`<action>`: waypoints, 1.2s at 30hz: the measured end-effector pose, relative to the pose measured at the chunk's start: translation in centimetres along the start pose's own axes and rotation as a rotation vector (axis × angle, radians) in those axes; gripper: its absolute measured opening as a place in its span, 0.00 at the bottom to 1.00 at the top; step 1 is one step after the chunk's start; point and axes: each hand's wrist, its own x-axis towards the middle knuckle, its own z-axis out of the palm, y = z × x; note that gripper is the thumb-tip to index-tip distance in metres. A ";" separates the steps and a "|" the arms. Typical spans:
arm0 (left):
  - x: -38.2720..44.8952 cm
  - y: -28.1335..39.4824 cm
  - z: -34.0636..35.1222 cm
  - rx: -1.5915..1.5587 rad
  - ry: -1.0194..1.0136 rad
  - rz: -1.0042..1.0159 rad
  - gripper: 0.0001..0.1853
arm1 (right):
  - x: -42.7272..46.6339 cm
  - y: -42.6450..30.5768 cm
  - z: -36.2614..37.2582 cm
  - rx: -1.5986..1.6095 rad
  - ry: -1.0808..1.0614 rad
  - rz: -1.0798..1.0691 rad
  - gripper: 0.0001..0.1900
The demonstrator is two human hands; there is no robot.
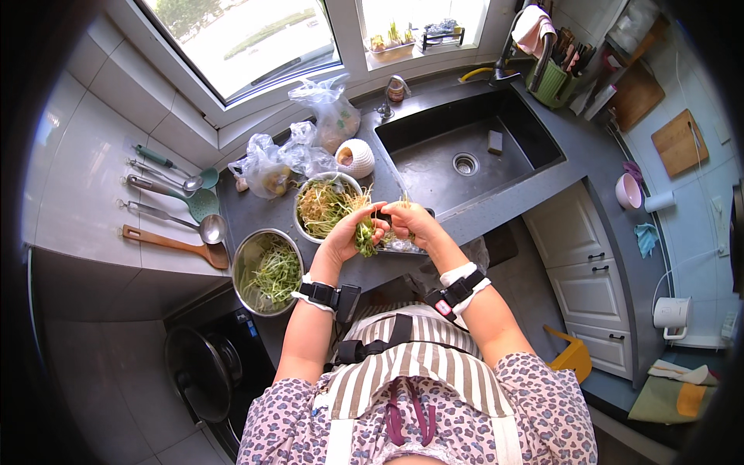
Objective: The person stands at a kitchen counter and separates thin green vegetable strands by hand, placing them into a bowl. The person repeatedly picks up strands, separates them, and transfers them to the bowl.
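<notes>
My left hand (344, 233) holds a small bunch of green pea-like sprouts (365, 237), leaves hanging down. Close beside it, my right hand (411, 223) has its thumb and index finger pinched near the left fingertips, with pale stem or root ends (404, 200) showing by its fingers. Just behind my left hand stands a metal bowl (298, 220) of long sprouts with tangled tan roots (318, 203). Further left, a second metal bowl (246, 272) contains green sprout pieces (275, 273). Beneath my right hand lies a dark container (429, 213) with scraps, mostly hidden.
Clear plastic bags (264, 165) and a white foam-net-wrapped item (356, 158) stand behind the bowls. A dark sink (430, 165) with a sponge (494, 142) lies to the right. Utensils (174, 197) hang on the left wall above a black lidded pan (197, 372).
</notes>
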 end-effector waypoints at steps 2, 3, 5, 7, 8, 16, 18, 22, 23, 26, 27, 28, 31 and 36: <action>-0.1 -0.1 0.1 0.014 -0.004 -0.003 0.26 | -0.7 -0.7 1.5 -0.094 -0.012 -0.037 0.08; 0.1 -0.2 0.1 0.015 -0.020 -0.007 0.25 | -1.0 -0.9 1.8 -0.139 -0.015 -0.060 0.09; 0.3 -0.3 0.0 0.016 -0.036 -0.010 0.25 | -0.2 -0.2 1.1 -0.154 -0.013 -0.096 0.10; 0.0 -0.2 0.4 0.014 -0.032 -0.009 0.23 | 0.0 -0.1 1.0 -0.188 0.051 -0.114 0.09; 0.0 -0.2 0.4 0.013 0.010 -0.013 0.22 | -0.1 -0.2 0.8 -0.150 0.040 -0.117 0.09; -0.8 -0.1 0.1 0.059 0.115 -0.009 0.13 | -0.6 -1.2 0.6 -0.094 0.087 -0.171 0.07; -0.9 -0.1 0.4 0.092 0.131 0.003 0.11 | -0.5 -1.1 0.7 -0.189 0.138 -0.203 0.08; -0.8 0.0 0.3 0.135 0.154 0.006 0.08 | 0.5 0.3 -0.3 -0.762 0.302 -0.566 0.09; -0.7 0.0 0.2 0.139 0.159 -0.003 0.07 | 0.6 0.7 -0.6 -0.980 0.352 -0.731 0.09; -0.8 -0.1 0.0 0.124 0.128 -0.035 0.07 | 0.1 0.8 0.3 -1.512 0.609 -0.821 0.09; -0.8 -0.1 0.1 0.112 0.145 -0.026 0.07 | 0.2 0.9 0.1 -1.499 0.614 -0.765 0.08; -0.8 -0.2 0.3 0.099 0.161 -0.017 0.07 | 0.3 1.1 -0.6 -1.485 0.618 -0.709 0.08; -0.5 -0.3 0.4 0.076 0.195 -0.003 0.07 | 1.3 2.6 -2.6 -1.147 0.507 -0.658 0.09; 0.0 -1.1 -0.7 0.017 0.156 0.031 0.09 | -0.3 0.3 -0.1 -0.264 0.072 -0.085 0.10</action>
